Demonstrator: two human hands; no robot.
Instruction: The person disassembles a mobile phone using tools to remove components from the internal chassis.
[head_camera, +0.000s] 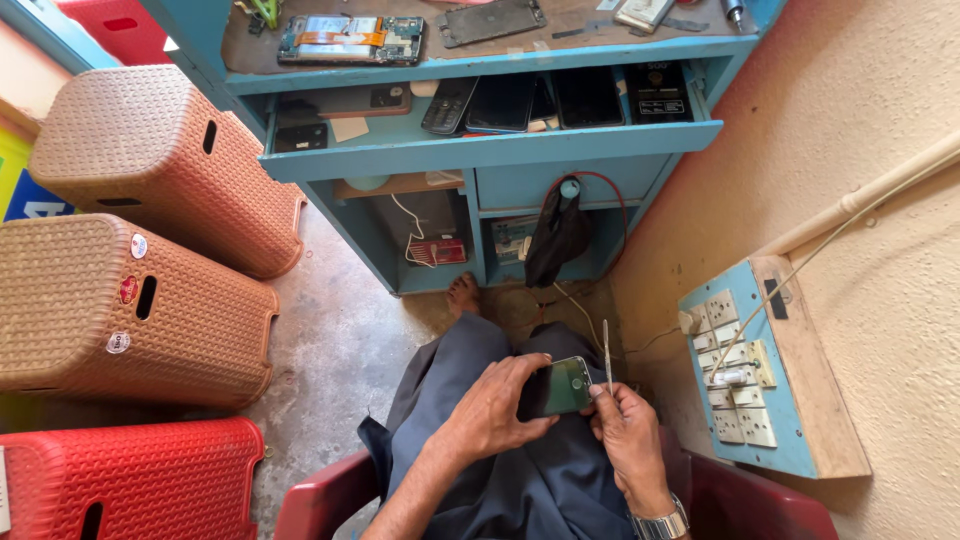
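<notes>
My left hand (492, 405) clamps around a dark phone (556, 388) over my lap, its back facing up. My right hand (628, 425), at 3 o'clock of it, pinches thin tweezers (606, 358) upright (tips pointing to 12). The blue desk (480, 150) stands at 12, 2 brown stools (130, 240) at 10.

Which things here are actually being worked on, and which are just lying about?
In use:
left hand
right hand
green phone
thin metal tool

Lying about:
opened phone on the blue desk
phones in drawer
plastic stools
switchboard
</notes>
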